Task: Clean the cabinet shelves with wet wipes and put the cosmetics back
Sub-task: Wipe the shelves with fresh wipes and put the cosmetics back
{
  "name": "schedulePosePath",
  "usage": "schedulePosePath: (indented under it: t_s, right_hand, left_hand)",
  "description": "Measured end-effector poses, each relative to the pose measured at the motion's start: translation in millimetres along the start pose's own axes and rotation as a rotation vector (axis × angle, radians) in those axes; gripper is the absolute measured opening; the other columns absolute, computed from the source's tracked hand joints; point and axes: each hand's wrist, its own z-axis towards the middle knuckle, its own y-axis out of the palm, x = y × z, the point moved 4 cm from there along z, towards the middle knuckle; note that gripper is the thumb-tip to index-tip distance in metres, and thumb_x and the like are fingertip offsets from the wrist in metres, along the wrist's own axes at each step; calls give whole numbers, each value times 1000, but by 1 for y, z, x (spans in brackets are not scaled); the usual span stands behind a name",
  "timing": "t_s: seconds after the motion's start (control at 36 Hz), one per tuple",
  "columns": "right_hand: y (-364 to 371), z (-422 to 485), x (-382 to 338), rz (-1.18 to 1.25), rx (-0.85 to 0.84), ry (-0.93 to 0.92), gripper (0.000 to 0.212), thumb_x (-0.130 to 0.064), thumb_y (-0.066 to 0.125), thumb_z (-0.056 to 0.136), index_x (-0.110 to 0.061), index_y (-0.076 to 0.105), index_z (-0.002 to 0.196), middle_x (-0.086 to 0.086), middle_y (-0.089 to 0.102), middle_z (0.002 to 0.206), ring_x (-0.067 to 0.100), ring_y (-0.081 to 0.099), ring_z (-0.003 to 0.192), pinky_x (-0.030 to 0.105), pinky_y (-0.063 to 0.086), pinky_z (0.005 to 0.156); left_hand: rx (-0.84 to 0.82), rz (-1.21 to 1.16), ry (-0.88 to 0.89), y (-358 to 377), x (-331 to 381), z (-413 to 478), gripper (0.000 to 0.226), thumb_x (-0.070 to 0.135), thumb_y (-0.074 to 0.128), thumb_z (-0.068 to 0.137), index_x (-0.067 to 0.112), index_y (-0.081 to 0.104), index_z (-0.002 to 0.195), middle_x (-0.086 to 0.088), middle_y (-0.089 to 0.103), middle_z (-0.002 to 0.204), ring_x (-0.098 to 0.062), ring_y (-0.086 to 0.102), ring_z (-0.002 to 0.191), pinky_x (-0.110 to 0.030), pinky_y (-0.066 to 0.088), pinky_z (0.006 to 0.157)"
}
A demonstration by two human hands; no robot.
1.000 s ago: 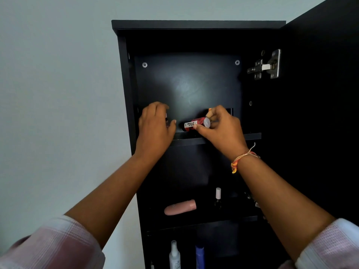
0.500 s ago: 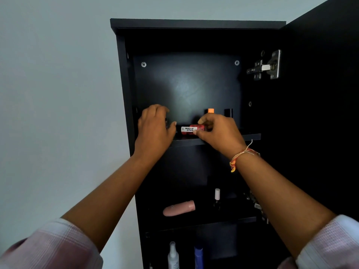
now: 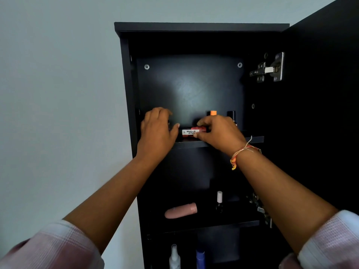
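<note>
Already we seem to be restocking: our right hand [image 3: 219,133] pinches a red tube [image 3: 192,131] lying on the top shelf [image 3: 254,139]; our left hand [image 3: 157,133] curls beside it, grip contents unclear. Lower shelves hold cosmetics; no wipe visible.

red-and-white tube [image 3: 191,131], lying sideways on black cabinet's [image 3: 202,27] top shelf [image 3: 252,139]

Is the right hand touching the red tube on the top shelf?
Touching. Head view: right hand fingers pinch the red tube above and below.
</note>
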Motion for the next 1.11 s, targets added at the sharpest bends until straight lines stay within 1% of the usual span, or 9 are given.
schedulePosePath:
  t_s: [0.19,0.28,0.36,0.47,0.58,0.83,0.89,1.0,1.11]
  right_hand:
    - [-4,9,-12,-187,-195,4,31,-38,68,87,-19,70,111,4,69,96,22,63,89,30,52,75]
    - [-6,10,-15,-202,-169,42,29,-39,66,85,-17,70,104,6,68,92,23,63,83,29,51,67]
    - [-6,9,-16,-130,-95,86,32,-37,71,79,-14,65,99,6,66,92,24,62,83,33,53,69]
    - [-3,10,-18,-92,-37,103,35,-41,68,81,-17,60,106,0,60,90,19,53,79,28,41,64]
    - [3,14,-18,-87,-46,122,30,-41,65,81,-22,66,103,3,66,93,22,58,80,29,48,66]
    - [18,24,-17,-32,-74,181,21,-39,73,79,-21,65,88,-6,52,67,17,59,72,22,33,48]
    - [20,27,-17,-31,-80,192,26,-39,74,79,-19,67,94,-4,55,70,17,59,72,22,34,48]
    - [23,30,-16,-45,-93,220,38,-42,77,76,-17,67,103,3,67,90,18,59,77,26,42,59]
    - [22,28,-16,-34,-80,223,36,-44,78,74,-18,68,97,1,63,83,18,61,76,24,41,57]
  left_hand:
    - [2,-18,-10,0,-1,1,32,33,61,90,14,56,115,-4,53,121,-22,45,115,-34,39,95]
    - [5,-46,-29,0,-2,2,31,32,61,90,13,57,114,-5,54,119,-23,47,113,-36,40,93]
    - [6,-69,-42,-1,-2,2,30,33,60,90,14,57,113,-4,53,117,-23,46,111,-37,41,93]
    - [3,-81,-56,-1,-3,2,30,34,60,90,15,56,114,-3,53,117,-21,45,112,-35,41,93]
    - [10,-85,-60,-1,-4,3,30,33,60,90,15,56,113,-3,53,116,-22,46,111,-37,43,93]
    - [0,-61,-59,0,-4,3,35,33,63,88,14,55,116,-4,53,120,-22,45,114,-35,40,93]
    - [-3,-57,-59,0,-4,3,36,33,63,88,14,55,116,-4,53,119,-22,45,114,-35,40,92]
    - [-15,-52,-61,0,-4,2,38,34,63,87,14,54,118,-4,52,121,-22,44,115,-34,39,94]
    - [-15,-52,-59,1,-4,2,38,35,63,87,14,53,118,-4,51,122,-22,43,116,-35,40,94]
